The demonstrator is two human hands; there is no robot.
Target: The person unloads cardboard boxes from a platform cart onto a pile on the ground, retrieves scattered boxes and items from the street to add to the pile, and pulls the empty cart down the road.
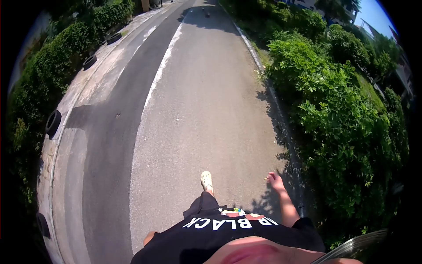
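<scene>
My right hand (pixel 275 181) hangs over the road at the lower right, its fingers curled together. A tiny yellowish thing shows at the fingertips, too small to name. Beside it lies the shadow of leaves along the road's right edge. At the lower left of my black shirt (pixel 246 233), a small patch of bare skin shows, and my left hand is not visible. One foot in a cream clog (pixel 206 179) is forward on the grey road (pixel 198 110).
Green bushes (pixel 334 110) line the right side behind a kerb (pixel 250 46). Black tyres (pixel 53 124) stand along the left edge beside a hedge (pixel 52 61). A white line (pixel 159 72) runs along the road. Small dark shapes (pixel 207 15) are far ahead.
</scene>
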